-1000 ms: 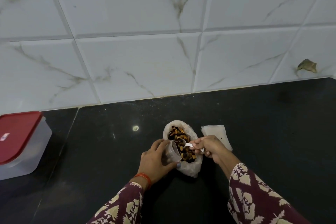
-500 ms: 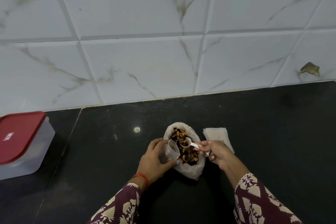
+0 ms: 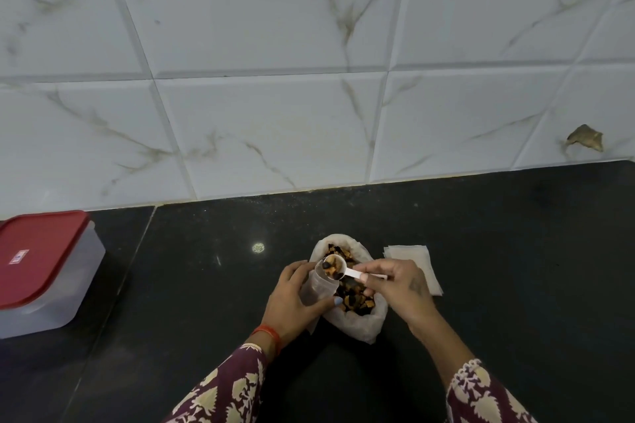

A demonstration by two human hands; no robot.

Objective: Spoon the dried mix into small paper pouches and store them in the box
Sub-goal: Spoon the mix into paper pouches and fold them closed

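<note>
Your left hand (image 3: 292, 299) curls round a small translucent pouch (image 3: 318, 287), mouth tilted up toward the bag (image 3: 354, 319) of dried mix (image 3: 354, 295) lying open on the dark surface (image 3: 515, 251). Your right hand (image 3: 400, 288) pinches the handle of a white spoon (image 3: 338, 268), its loaded bowl poised at the pouch's mouth. A stack of spare pouches (image 3: 417, 256) lies just beside the bag, behind your right hand. The box (image 3: 44, 271), red lid on, sits well apart at far left, near the tiled wall (image 3: 309, 79).
</note>
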